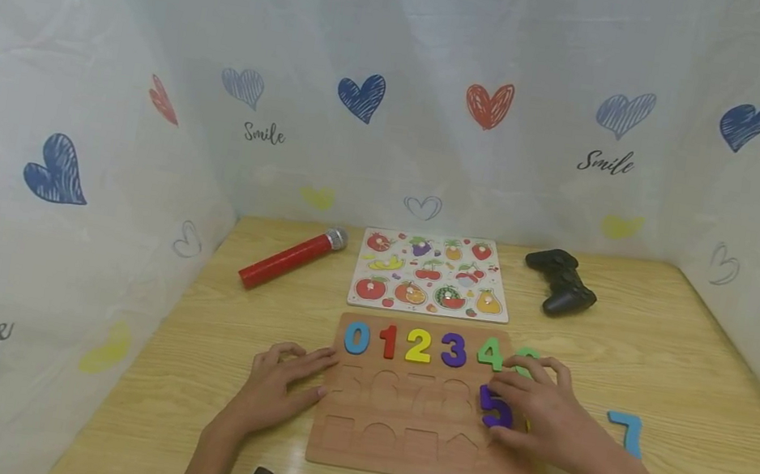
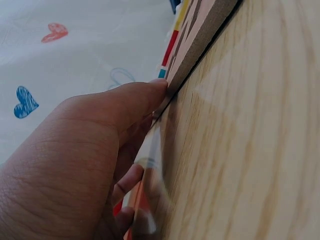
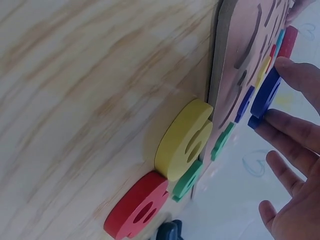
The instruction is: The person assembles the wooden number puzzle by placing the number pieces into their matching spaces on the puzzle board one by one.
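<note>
My right hand (image 1: 547, 422) pinches a purple number 5 (image 1: 498, 412) between thumb and fingers, over the right part of the wooden number board (image 1: 419, 466). In the right wrist view the piece (image 3: 266, 95) is raised above the board's face, tilted. My left hand (image 1: 284, 386) rests at the board's left edge, with fingertips and thumb against it. The left wrist view shows the thumb at the board's side (image 2: 200, 45). Numbers 0 (image 1: 357, 338), 1 (image 1: 387, 341), 2 (image 1: 418, 346), 3 (image 1: 454, 350) and 4 (image 1: 491, 354) sit along the top row; recesses below show bare.
A blue 7 (image 1: 627, 432) lies right of the board. Yellow (image 3: 185, 140), red (image 3: 137, 210) and green (image 3: 187, 180) number pieces lie beside its right edge. Behind are a red microphone (image 1: 291, 258), a fruit puzzle board (image 1: 429, 277) and a black game controller (image 1: 560, 282).
</note>
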Available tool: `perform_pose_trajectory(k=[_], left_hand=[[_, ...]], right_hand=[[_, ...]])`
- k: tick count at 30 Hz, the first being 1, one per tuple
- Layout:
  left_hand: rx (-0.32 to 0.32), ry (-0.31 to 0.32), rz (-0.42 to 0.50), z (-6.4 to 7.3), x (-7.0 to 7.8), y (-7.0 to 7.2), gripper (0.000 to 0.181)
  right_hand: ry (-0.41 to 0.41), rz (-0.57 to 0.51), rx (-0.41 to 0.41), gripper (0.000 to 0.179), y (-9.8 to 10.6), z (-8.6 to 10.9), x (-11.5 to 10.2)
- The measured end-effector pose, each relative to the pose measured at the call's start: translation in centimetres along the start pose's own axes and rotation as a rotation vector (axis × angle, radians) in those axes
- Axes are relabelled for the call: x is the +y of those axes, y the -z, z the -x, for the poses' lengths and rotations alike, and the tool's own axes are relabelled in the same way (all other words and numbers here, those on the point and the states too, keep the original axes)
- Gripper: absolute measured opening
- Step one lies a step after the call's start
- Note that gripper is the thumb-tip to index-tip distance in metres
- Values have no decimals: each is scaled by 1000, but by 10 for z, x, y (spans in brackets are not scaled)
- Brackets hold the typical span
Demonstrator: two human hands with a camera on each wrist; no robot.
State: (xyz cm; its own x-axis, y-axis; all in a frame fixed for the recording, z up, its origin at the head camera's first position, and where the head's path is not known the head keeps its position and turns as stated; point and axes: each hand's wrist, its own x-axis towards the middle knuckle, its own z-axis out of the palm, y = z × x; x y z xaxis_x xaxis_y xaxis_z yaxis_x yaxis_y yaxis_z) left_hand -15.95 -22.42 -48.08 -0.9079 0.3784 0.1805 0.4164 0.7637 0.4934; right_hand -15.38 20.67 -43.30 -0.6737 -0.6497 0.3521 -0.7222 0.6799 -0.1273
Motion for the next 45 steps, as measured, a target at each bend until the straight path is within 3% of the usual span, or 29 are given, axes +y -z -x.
perform_pose_trajectory(k=[10,27,36,45], left_hand=[[-12,13,5,-1,0,0,48],[-4,2,-18,0,0,-1,48],[-5,3,-26,0,-1,-1,48],[-10,8,-15,0,0,0,48]], right_hand=[[-13,49,-15,49,-1,-8,-6],[54,39,24,46,-7,-22,-17],[10,28,-65,51,-9,-31,-23],[49,4,-43,50,-11,-38,-27]])
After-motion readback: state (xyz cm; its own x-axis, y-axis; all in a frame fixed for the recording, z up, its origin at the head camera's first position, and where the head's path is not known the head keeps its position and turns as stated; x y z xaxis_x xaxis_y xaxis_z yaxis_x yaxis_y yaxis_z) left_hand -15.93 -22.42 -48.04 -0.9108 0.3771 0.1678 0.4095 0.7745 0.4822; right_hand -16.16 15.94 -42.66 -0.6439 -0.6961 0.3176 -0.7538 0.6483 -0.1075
